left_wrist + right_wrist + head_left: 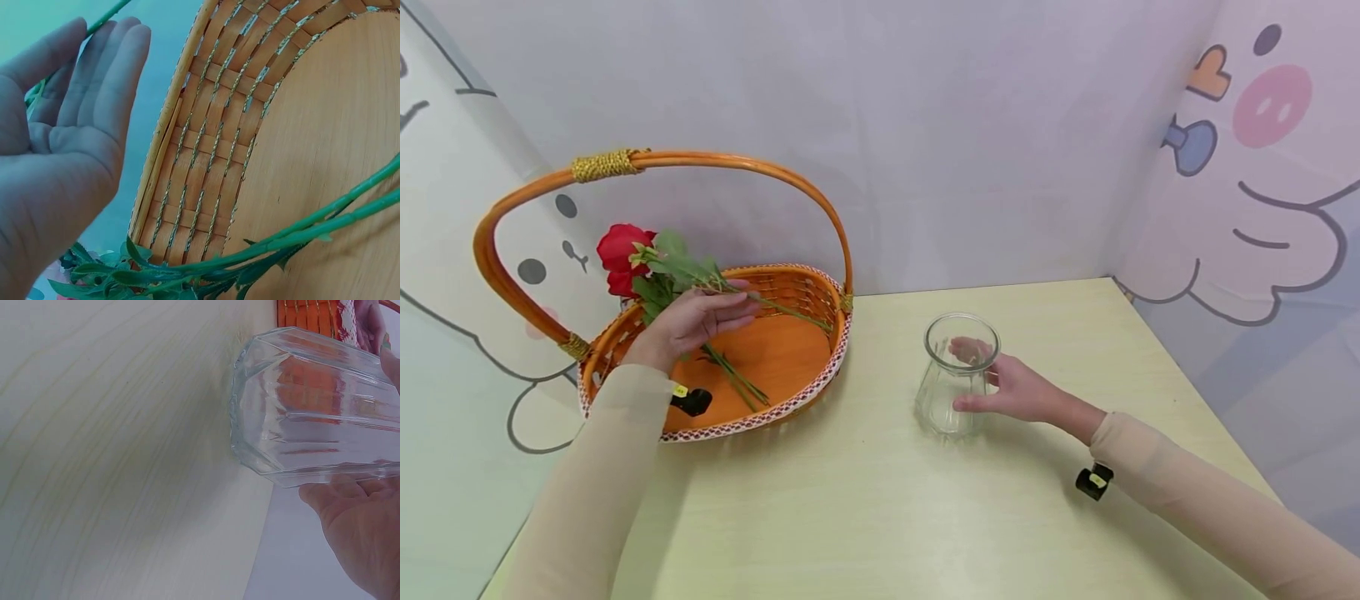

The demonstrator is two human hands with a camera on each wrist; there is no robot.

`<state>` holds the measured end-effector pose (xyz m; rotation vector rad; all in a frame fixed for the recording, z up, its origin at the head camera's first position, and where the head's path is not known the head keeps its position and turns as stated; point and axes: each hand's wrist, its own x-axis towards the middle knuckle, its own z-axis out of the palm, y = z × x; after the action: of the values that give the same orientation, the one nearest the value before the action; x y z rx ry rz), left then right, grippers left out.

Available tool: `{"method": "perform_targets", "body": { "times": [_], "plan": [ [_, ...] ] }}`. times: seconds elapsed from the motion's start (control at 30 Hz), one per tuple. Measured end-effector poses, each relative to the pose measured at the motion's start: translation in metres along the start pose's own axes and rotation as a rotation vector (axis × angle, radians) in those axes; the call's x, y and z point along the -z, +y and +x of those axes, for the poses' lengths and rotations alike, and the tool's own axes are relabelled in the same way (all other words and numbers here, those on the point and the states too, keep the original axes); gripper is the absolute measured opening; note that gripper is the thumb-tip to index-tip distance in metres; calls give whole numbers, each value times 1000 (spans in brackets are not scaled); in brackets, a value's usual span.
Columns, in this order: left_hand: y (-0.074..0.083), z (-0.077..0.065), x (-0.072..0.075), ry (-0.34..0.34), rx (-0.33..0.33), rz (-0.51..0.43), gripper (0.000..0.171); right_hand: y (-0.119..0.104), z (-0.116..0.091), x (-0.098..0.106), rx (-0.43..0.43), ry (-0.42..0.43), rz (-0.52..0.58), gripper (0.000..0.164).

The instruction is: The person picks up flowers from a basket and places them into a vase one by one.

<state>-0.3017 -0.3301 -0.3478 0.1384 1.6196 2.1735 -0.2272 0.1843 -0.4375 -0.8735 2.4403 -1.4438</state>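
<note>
Left hand: pinches green stem over orange basket, scene left | Right hand: clasps glass vase, scene right

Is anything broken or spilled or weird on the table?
No, nothing stands out. The basket stands upright, the glass vase and red flower show no visible damage, and I see no spill on the table.

red rose, green stems, orange basket with red-and-white patterned rim, colourless vase, pale yellow table

Head looks down; wrist views (close) share basket.
</note>
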Motion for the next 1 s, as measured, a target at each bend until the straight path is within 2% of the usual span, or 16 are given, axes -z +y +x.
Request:
{"method": "perform_targets", "body": {
  "times": [0.23, 0.43, 0.67, 1.0],
  "plan": [
    [2, -6, 1, -21, -21, 35, 24, -2, -1, 0, -1, -4, 10, 93],
    [10, -14, 1, -29, -27, 52, 24, -3, -1, 0, 13, -4, 26, 92],
    [16, -16, 0, -107, -19, 37, 28, -3, -1, 0, 11, 2, 32, 93],
    [12, -12, -2, -186, -70, 71, 31, -1, -1, -2, 11, -3, 61, 92]
  ]
}}
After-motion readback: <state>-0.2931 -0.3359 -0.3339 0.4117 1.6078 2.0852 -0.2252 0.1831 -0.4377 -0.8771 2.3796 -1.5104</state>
